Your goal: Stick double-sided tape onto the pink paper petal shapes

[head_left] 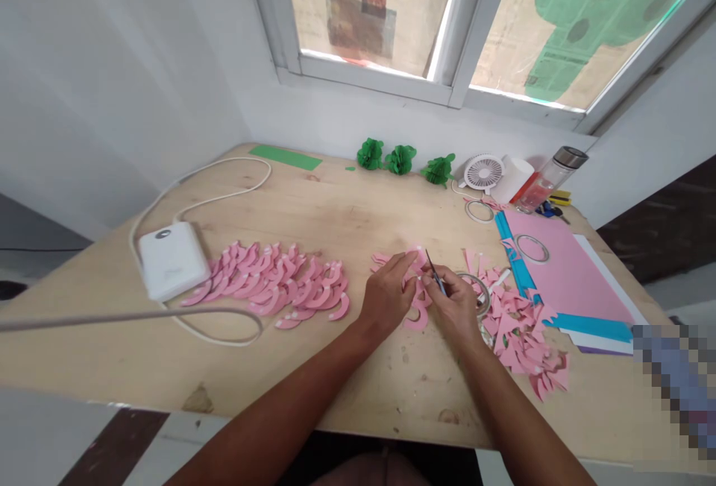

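Near the middle of the wooden table, my left hand is closed, with its fingertips on a curved pink paper piece. Close beside it, my right hand grips a thin, dark, pointed tool with a bluish lower part; its exact kind is hard to make out. The tip points up and away, next to the pink paper. Another curved pink paper piece lies just below my hands. To the left, many overlapping pink paper arcs with small white spots lie in rows.
Pink scraps and tape rings lie right, near stacked coloured sheets. A white power bank with a looping cable sits left. Green paper ornaments, a small fan and a bottle stand along the back.
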Demonstrator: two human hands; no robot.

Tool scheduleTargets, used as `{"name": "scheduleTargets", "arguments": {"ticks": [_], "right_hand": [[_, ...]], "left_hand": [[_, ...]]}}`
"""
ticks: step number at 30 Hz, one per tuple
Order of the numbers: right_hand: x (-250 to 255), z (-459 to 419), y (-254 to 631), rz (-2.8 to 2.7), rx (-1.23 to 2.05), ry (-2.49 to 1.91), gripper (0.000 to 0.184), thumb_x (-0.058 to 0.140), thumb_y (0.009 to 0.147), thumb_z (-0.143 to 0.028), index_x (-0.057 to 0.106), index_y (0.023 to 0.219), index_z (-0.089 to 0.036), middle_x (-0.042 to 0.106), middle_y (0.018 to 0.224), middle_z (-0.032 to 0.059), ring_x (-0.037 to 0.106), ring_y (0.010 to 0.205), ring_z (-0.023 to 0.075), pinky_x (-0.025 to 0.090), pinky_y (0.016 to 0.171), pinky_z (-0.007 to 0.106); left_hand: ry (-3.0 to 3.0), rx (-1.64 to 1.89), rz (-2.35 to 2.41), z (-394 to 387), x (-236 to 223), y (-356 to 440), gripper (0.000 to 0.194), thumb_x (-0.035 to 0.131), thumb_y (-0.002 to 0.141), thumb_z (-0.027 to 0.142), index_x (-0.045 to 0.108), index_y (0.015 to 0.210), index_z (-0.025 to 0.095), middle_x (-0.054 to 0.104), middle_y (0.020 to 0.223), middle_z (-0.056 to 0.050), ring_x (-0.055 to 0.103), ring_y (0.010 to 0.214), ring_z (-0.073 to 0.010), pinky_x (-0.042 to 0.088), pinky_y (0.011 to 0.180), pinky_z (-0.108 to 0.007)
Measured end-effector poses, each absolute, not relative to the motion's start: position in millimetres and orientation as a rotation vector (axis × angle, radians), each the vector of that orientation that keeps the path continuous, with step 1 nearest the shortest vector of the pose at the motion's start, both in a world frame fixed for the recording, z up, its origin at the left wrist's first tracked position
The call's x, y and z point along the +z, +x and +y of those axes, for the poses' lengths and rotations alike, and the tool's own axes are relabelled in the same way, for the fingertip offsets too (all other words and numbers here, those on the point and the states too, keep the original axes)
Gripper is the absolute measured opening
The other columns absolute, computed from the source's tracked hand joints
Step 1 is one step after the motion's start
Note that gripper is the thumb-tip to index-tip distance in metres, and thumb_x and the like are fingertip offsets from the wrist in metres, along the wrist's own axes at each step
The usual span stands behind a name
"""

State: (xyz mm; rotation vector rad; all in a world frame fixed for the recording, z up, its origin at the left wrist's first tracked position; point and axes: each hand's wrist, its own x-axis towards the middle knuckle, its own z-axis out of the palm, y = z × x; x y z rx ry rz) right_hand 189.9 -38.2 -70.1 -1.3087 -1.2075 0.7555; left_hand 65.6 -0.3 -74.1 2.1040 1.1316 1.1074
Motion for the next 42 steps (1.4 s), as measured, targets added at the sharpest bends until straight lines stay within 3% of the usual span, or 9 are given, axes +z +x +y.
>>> {"name": "scheduleTargets", "arguments": {"ticks": [3, 9, 13, 16, 19, 23, 28, 42], "right_hand": [[-72.7, -38.1, 190.1, -1.200, 0.772, -1.387, 0.016, 0.059, 0.074, -0.032, 0.064, 0.080, -0.018, 0.060, 0.068, 0.0004, 0.052, 0.061, 0.0134, 0.041, 0.060, 0.026], [-75.0, -35.4, 191.8, -1.085, 0.796, -1.401, 0.019, 0.061, 0.070, -0.035, 0.062, 0.072, -0.017, 0.055, 0.060, -0.0020, 0.048, 0.054, 0.0110, 0.037, 0.051, 0.022], [-78.1, -34.3, 193.1, -1.004, 0.825, -1.407, 0.023, 0.062, 0.069, -0.038, 0.062, 0.075, -0.015, 0.051, 0.056, -0.0028, 0.042, 0.049, 0.0093, 0.032, 0.046, 0.021], [-78.8, -34.2, 192.9, -0.996, 0.837, -1.392, 0.023, 0.062, 0.069, -0.037, 0.062, 0.076, -0.015, 0.050, 0.056, -0.0030, 0.040, 0.048, 0.0085, 0.032, 0.046, 0.021], [-78.0, -34.3, 192.4, -1.026, 0.841, -1.376, 0.021, 0.062, 0.069, -0.036, 0.062, 0.076, -0.016, 0.053, 0.058, -0.0020, 0.044, 0.051, 0.0101, 0.034, 0.048, 0.022], [-76.2, -34.9, 191.8, -1.065, 0.841, -1.380, 0.020, 0.061, 0.069, -0.035, 0.062, 0.076, -0.017, 0.055, 0.060, -0.0004, 0.050, 0.056, 0.0129, 0.037, 0.049, 0.023], [-74.7, -35.6, 191.3, -1.070, 0.829, -1.383, 0.019, 0.061, 0.070, -0.035, 0.062, 0.076, -0.017, 0.057, 0.062, -0.0001, 0.052, 0.059, 0.0138, 0.039, 0.051, 0.023], [-76.5, -35.2, 192.8, -1.064, 0.753, -1.416, 0.019, 0.059, 0.071, -0.035, 0.061, 0.073, -0.016, 0.054, 0.060, -0.0013, 0.046, 0.055, 0.0110, 0.036, 0.052, 0.022]], "left_hand": [[2.062, 1.104, 1.094, -0.6, -71.9, 66.0, 0.043, 0.046, 0.074, 0.008, 0.052, 0.116, 0.018, 0.058, 0.116, -0.007, 0.054, 0.106, -0.0177, 0.043, 0.090, -0.030], [1.839, 1.144, 0.965, -0.9, -68.8, 65.6, 0.041, 0.049, 0.075, 0.011, 0.054, 0.115, 0.018, 0.060, 0.112, -0.006, 0.058, 0.094, -0.0152, 0.045, 0.084, -0.027], [1.549, 1.152, 0.903, -1.7, -70.5, 66.3, 0.061, 0.052, 0.074, 0.014, 0.034, 0.132, 0.023, 0.061, 0.108, -0.006, 0.056, 0.063, -0.0073, 0.045, 0.057, -0.019], [1.340, 1.164, 0.853, 0.0, -73.2, 68.5, 0.074, 0.057, 0.070, 0.017, 0.025, 0.136, 0.022, 0.062, 0.104, -0.007, 0.054, 0.061, -0.0067, 0.043, 0.054, -0.018], [1.163, 1.105, 0.806, 3.2, -74.5, 70.2, 0.064, 0.062, 0.067, 0.021, 0.041, 0.127, 0.016, 0.065, 0.087, -0.005, 0.056, 0.063, -0.0092, 0.044, 0.057, -0.020], [1.010, 0.980, 0.813, 5.8, -73.8, 69.8, 0.034, 0.063, 0.067, 0.030, 0.063, 0.096, 0.012, 0.061, 0.064, -0.001, 0.055, 0.055, -0.0094, 0.042, 0.051, -0.019], [0.917, 0.930, 0.839, 5.6, -74.4, 69.2, 0.025, 0.065, 0.064, 0.033, 0.063, 0.078, 0.012, 0.061, 0.065, -0.002, 0.053, 0.053, -0.0088, 0.041, 0.048, -0.018], [0.933, 0.895, 0.841, 3.5, -70.7, 69.3, 0.021, 0.063, 0.064, 0.031, 0.062, 0.073, 0.012, 0.061, 0.065, -0.001, 0.055, 0.055, -0.0097, 0.044, 0.049, -0.020]]}}
